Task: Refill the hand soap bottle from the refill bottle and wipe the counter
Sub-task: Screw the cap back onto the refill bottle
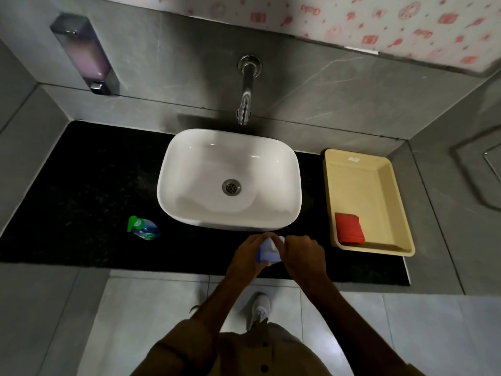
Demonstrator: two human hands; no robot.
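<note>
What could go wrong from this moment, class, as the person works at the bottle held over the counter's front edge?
1. The blue and white bottle, held by the left hand with the right hand at its top, sits near the black counter edge; a slipped grip could likely drop it to the floor.
2. Soap may spill there, while the red cloth lies in the yellow tray, out of immediate reach.
3. The green-pump bottle stands far left.

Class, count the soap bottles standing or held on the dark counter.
2: the clear blue bottle with green pump left of the basin, and the blue-white bottle gripped by both hands at the front edge.
</note>
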